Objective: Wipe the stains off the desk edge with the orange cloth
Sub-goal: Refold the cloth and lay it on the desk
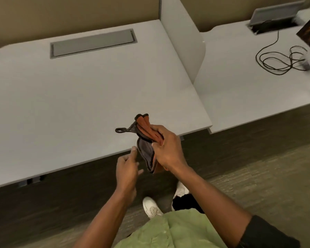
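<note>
From the head camera: a person stands at the front of a grey worktop [89, 97], the right hand [166, 149] holding the orange cloth [147, 133] bunched in the air just above and in front of the worktop's near edge [104, 157], its fingers [157, 130] closed round the gathered middle. The cloth, orange on one face and dark grey on the other, hangs in loose folds with a small dark loop [119, 130] sticking out to the left, and appears clear of the surface; it looks held up this way to be folded or regripped into a pad before any wiping begins. The left hand [126, 169] hovers just beside the cloth's lower folds, palm turned inward, its fingers [133, 151] spread and holding nothing, one fingertip close to the dark hem as if about to pinch it. Both forearms reach forward from the body, elbows bent, the right wrist cocked over the edge. No stains can be made out along the edge at this sharpness. A divider panel [184, 45] separates this worktop from the neighbouring one, where a coiled black cable [276, 58] lies.
</note>
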The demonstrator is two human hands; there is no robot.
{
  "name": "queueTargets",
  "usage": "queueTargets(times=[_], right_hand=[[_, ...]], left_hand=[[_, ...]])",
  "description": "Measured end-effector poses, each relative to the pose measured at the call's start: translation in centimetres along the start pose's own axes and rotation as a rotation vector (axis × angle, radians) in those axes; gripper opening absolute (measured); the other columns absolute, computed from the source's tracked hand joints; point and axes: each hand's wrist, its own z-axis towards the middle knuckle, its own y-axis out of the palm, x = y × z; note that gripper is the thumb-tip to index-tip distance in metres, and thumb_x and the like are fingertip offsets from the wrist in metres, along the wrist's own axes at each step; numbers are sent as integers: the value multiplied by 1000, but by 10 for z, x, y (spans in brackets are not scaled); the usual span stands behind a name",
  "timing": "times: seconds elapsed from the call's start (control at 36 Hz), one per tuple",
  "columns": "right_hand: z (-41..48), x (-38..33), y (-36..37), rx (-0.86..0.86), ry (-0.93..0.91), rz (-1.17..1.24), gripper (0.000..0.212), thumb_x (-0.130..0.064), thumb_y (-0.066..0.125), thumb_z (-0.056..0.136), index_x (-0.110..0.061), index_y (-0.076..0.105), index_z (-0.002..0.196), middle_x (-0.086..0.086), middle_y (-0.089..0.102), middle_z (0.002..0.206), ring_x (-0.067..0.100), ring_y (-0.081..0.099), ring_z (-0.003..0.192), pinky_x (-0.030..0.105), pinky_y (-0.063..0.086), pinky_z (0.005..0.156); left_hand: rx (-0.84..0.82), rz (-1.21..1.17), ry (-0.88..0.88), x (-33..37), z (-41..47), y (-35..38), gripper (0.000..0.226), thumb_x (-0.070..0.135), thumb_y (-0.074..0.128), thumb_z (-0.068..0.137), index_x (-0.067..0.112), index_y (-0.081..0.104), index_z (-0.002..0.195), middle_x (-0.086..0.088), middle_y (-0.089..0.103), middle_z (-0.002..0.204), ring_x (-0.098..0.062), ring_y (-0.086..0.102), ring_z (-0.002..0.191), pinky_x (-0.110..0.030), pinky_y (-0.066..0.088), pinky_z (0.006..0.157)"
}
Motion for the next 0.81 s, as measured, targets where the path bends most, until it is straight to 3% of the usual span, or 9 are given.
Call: queueTargets(times=[0.06, 0.11, 0.14, 0.19, 0.28, 0.39, 0.5, 0.64, 0.81], right_hand=[[6, -4, -5, 12, -1, 7, 55, 4, 65, 92, -22, 61, 140, -1, 72, 130, 9, 67, 117, 19, 53, 104], [13, -8, -9, 20, -11, -8, 53, 1, 67, 92, -24, 62, 139, -1, 72, 128, 9, 69, 113, 20, 55, 100], [17, -9, -10, 17, -23, -18, 52, 0, 68, 92, -24, 62, 139, -1, 72, 128, 9, 68, 113, 18, 54, 99], [26, -12, -13, -6, -51, -41, 52, -2, 68, 93, -24, 61, 139, -1, 71, 131, 11, 68, 117, 16, 52, 99], [38, -16, -15, -60, -105, -82, 51, -5, 70, 94, -21, 61, 141, 0, 70, 134, 14, 67, 119, 22, 54, 104], [55, -19, -18, -115, -152, -118, 48, -12, 68, 97, -24, 59, 142, -4, 69, 134, 12, 66, 118, 24, 54, 104], [75, -16, -24, -171, -119, -122, 42, -16, 65, 97, -33, 62, 135, -13, 72, 110, 1, 70, 89, 6, 52, 79], [105, -11, -38, -226, -26, -77, 36, -33, 72, 92, -31, 65, 128, -11, 74, 113, 11, 71, 99, 33, 59, 92], [129, -5, -58, -355, 41, -77, 78, -65, 75, 82, -27, 52, 146, -9, 64, 138, 15, 66, 118, 31, 54, 97]], left_hand=[[-140, -95, -57, 0, -13, 7, 39, 64, 63, 99, 33, 85, 94, -1, 84, 101, -21, 82, 96, -42, 66, 84], [-245, -160, -91, 2, -19, 14, 33, 63, 65, 99, 40, 88, 94, -4, 86, 104, -22, 84, 99, -44, 64, 87], [-256, -193, -93, 4, -20, 18, 33, 59, 67, 99, 33, 88, 102, -9, 85, 110, -25, 83, 105, -46, 63, 90], [-243, -242, -68, 10, -16, 24, 36, 49, 74, 95, 19, 86, 110, -15, 83, 118, -30, 81, 111, -44, 63, 90], [-200, -296, -37, 23, -10, 32, 36, 31, 80, 83, 12, 82, 114, -15, 83, 116, -27, 82, 106, -34, 67, 79], [-104, -194, 46, 36, -2, 41, 38, 4, 79, 91, 15, 71, 127, -6, 84, 113, -22, 82, 107, -35, 68, 85], [-25, -116, 121, 48, 5, 51, 31, -3, 76, 95, 15, 75, 121, 0, 84, 107, -18, 83, 102, -31, 68, 80], [88, -11, 206, 61, 14, 66, 18, 8, 81, 96, 19, 81, 111, 3, 85, 104, -14, 82, 103, -37, 67, 91], [191, 3, 249, 82, 22, 74, 16, 12, 78, 99, 23, 78, 110, 12, 82, 100, -5, 79, 100, -32, 64, 92]])
